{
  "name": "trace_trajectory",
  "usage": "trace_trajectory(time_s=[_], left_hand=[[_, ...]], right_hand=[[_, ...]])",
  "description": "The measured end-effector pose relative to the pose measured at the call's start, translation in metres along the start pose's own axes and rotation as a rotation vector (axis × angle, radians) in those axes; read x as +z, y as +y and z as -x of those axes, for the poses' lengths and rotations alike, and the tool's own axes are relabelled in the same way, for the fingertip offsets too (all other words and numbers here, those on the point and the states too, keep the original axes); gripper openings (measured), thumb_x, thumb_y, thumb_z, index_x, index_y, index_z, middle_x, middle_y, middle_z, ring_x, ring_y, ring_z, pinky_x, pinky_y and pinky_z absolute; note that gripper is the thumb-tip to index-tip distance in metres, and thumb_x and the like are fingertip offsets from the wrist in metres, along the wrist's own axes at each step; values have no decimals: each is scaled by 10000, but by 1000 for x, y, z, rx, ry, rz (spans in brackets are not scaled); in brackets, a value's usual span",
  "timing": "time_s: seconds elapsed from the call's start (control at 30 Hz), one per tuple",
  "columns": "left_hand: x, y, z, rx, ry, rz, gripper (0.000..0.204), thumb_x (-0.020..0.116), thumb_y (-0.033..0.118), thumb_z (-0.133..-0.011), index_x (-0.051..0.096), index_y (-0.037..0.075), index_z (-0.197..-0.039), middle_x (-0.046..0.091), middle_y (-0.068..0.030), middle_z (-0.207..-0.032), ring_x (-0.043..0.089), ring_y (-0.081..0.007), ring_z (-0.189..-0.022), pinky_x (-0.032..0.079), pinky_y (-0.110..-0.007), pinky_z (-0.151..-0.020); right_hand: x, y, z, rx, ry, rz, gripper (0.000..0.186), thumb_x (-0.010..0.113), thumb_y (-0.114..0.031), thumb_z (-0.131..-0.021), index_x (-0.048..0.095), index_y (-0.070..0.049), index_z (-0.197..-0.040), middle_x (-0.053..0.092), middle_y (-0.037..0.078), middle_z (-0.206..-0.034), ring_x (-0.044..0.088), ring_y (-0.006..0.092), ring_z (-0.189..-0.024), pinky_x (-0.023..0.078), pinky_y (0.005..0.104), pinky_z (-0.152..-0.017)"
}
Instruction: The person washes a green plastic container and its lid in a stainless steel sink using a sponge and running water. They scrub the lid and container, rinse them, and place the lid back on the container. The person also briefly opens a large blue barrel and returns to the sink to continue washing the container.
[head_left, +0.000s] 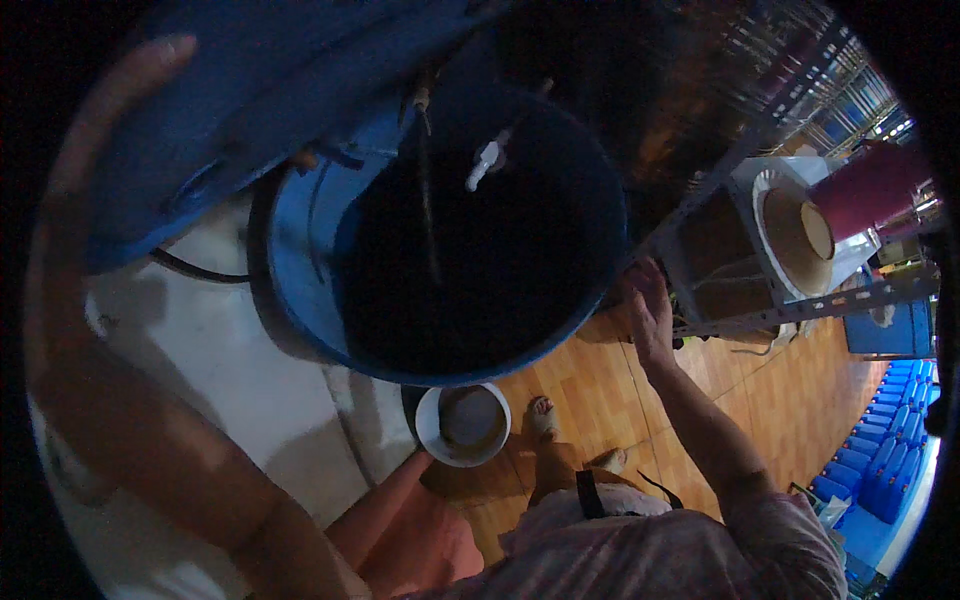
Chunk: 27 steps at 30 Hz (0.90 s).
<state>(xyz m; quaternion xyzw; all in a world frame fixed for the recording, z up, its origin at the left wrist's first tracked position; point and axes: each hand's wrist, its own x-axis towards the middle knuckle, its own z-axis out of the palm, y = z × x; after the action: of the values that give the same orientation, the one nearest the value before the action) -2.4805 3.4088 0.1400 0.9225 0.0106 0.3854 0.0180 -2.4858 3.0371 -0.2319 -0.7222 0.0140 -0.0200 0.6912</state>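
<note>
A large blue tub (300, 275) with a very dark inside fills the middle of the view. Above that inside hang a thin pale strand (428, 200), perhaps a stream or a cord, and a small white fitting (486, 163). My left arm reaches up along the left side. One finger of my left hand (150, 65) stretches along a big blue container (270, 70); its other fingers are hard to see. My right hand (650, 312) is raised at the tub's right rim, fingers extended, seemingly touching it. Below the tub is a round white bowl (428, 425) with something brownish inside.
A perforated metal rack (720, 320) stands at the right, holding a tan round object (795, 240) and a pink container (870, 190). Several blue jugs (890, 450) line the far right. A pale ledge (250, 360) runs along the left, beside wood-patterned floor (700, 400).
</note>
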Motion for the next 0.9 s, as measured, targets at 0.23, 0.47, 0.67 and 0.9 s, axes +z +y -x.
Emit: trace_trajectory(time_s=[0.23, 0.47, 0.67, 0.9], left_hand=[[-14, 49, 56, 223, 48, 158, 430, 746, 84, -756, 646, 102, -1174, 617, -120, -1125, 599, -227, -1028, 481, -319, -860], [5, 99, 141, 101, 25, 5, 600, 702, -36, -579, 656, 177, -1138, 578, -89, -953, 591, -311, -907, 481, -405, -768], [47, 127, 225, 141, 8, -115, 496, 682, -32, -599, 652, 156, -1056, 551, -67, -935, 572, -283, -888, 478, -397, -748], [78, 153, 277, 165, -81, -204, 441, 780, 325, -668, 625, 105, -1018, 555, -79, -937, 553, -290, -910, 469, -417, -752]], right_hand=[[-114, 42, 76, 140, -122, 276, 445, 638, -306, -878, 586, 27, -1168, 614, 139, -1165, 558, 218, -1105, 427, 354, -951], [-208, 51, 148, 228, -82, 383, 338, 636, -250, -878, 644, 27, -1072, 679, 121, -993, 632, 193, -924, 492, 325, -827], [-291, 76, 210, 282, 3, 307, 308, 648, -244, -873, 655, 39, -993, 692, 140, -943, 649, 205, -889, 501, 340, -791], [-382, 99, 278, 343, 92, 267, 264, 649, -198, -867, 648, 41, -976, 694, 129, -901, 651, 195, -854, 507, 327, -763]])
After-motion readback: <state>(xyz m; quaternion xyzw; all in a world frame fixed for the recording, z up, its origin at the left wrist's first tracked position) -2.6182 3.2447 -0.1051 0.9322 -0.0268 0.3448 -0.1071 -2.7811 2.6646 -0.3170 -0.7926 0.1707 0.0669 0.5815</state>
